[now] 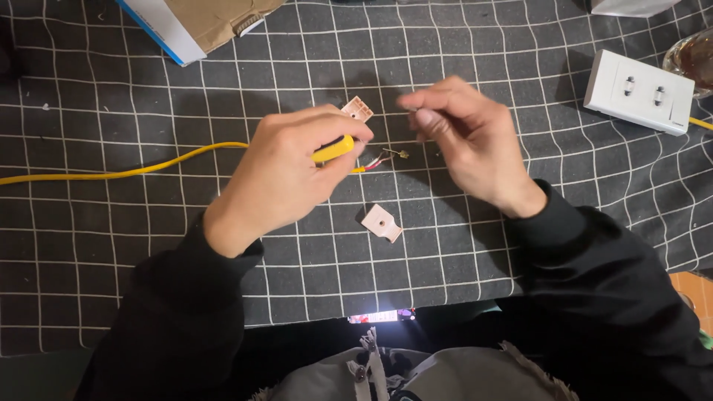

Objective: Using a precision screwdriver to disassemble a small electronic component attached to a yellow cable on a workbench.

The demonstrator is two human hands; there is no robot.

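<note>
- Under both hands, the desk (89,245) wears a dark cloth with a white grid.
- Left hand (286,174): fingers curled shut around a yellow cable (111,173), whose stripped wire ends (386,157) poke out just past the fingertips.
- Right hand (464,137): blurred, fingertips pinched together; whether they grip anything, I cannot tell.
- White socket block (640,90) lies well beyond the right fingers.
- Small beige plate (382,222) lies below and between both hands' fingers.
- Beige plug piece (358,109) sits just above the left fingers.

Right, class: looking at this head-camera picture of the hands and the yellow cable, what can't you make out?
- Right hand: fingertips motion-blurred, so anything pinched there is unclear.
- Yellow cable: end section hidden inside the left hand; far end cut by the left edge.
- Cardboard box: cut by the top edge.
- Glass: cut by the right edge.
</note>
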